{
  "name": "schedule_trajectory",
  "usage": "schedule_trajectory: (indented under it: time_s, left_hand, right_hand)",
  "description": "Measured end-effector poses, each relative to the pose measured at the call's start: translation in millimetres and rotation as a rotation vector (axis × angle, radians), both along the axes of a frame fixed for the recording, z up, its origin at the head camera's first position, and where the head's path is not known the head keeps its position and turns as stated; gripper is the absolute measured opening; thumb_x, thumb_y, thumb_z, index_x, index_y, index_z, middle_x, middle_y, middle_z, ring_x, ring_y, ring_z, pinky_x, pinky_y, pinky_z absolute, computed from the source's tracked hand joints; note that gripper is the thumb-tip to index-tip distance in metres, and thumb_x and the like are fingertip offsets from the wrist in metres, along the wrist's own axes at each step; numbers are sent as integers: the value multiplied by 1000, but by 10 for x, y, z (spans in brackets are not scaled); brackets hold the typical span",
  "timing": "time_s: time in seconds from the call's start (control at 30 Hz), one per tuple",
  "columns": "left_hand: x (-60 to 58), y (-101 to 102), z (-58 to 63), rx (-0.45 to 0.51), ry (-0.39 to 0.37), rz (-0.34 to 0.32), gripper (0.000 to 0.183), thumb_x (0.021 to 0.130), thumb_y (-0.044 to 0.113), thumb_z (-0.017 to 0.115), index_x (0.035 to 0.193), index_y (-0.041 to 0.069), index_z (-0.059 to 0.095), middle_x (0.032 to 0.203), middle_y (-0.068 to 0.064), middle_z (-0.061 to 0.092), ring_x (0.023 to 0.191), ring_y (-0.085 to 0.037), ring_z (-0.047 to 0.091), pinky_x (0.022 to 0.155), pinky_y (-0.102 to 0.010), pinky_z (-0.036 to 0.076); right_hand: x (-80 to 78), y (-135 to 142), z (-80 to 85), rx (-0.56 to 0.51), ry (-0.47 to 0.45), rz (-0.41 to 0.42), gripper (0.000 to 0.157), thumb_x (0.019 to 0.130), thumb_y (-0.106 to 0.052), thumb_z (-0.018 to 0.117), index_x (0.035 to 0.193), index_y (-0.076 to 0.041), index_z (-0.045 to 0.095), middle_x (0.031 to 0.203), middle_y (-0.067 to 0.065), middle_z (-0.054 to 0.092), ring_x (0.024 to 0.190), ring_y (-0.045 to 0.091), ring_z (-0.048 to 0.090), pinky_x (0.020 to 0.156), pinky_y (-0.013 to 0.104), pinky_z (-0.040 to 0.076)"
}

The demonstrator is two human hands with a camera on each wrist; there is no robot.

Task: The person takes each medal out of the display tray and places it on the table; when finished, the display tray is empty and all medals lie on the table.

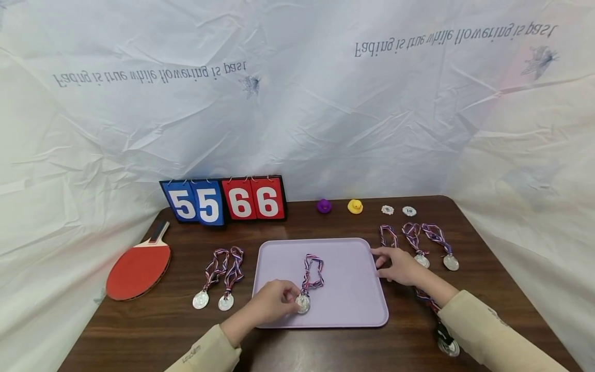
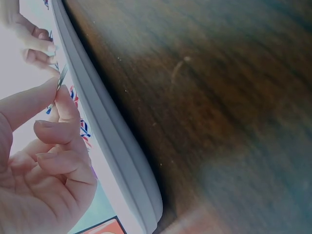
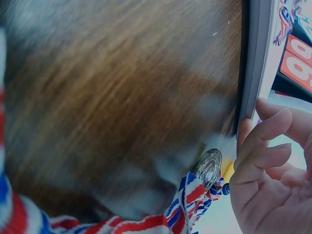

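A pale purple tray (image 1: pixel 344 305) lies on the brown table, with a silver medal (image 1: pixel 303 305) on a striped ribbon (image 1: pixel 313 271) near its middle. My left hand (image 1: pixel 274 301) pinches this medal by its edge between thumb and index finger; the left wrist view shows the left hand (image 2: pixel 53 151) with the thin disc seen edge-on. At the tray's right rim, my right hand (image 1: pixel 397 265) holds the edge with its fingertips. In the right wrist view the right hand (image 3: pixel 273 161) has curled fingers at the rim, near another silver medal (image 3: pixel 208 168).
Two ribboned medals (image 1: pixel 201 299) lie left of the tray, beside a red table tennis bat (image 1: pixel 138 271). Several more (image 1: pixel 451 262) lie on the right, one (image 1: pixel 448 346) near the right sleeve. A flip scoreboard (image 1: pixel 223 201), purple duck (image 1: pixel 324 206), yellow duck (image 1: pixel 355 206) and two chips (image 1: pixel 409 211) line the back.
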State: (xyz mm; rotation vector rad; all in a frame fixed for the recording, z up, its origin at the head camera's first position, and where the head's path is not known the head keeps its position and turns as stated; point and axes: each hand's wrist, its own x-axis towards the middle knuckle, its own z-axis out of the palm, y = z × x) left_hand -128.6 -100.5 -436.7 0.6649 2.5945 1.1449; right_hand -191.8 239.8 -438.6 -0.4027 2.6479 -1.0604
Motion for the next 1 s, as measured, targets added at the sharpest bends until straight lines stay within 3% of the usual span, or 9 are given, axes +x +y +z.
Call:
schedule_trajectory:
  time_s: [0.23,0.47,0.67,1.0]
  left_hand:
    - [-13,-41,-12,23,40,5,18,74,10,69,91,8,63,68,7,52,56,-6,46,53,-21,39]
    - [-22,-149,62,61,68,24,17,80,14,66,95,11,62,72,7,54,53,-5,46,48,-22,39]
    - [-60,-266,173,90,94,91,18,82,19,66,98,16,61,75,8,55,54,-9,47,46,-23,40]
    - [-60,-497,348,99,66,188,24,81,26,66,104,21,61,78,6,56,62,-16,50,49,-25,42]
  right_hand:
    - [18,-4,14,-3,8,4,55,76,-6,69,126,0,48,80,4,56,51,16,52,51,30,44]
    - [26,-11,12,11,3,-12,55,76,-5,68,126,0,48,81,5,56,52,17,52,51,30,44]
    - [20,-13,15,14,16,-5,54,76,-4,68,127,-1,47,81,4,55,52,17,52,51,30,44]
    - [21,-7,8,9,7,-7,55,76,-5,68,127,-1,47,82,6,56,52,17,52,51,30,44]
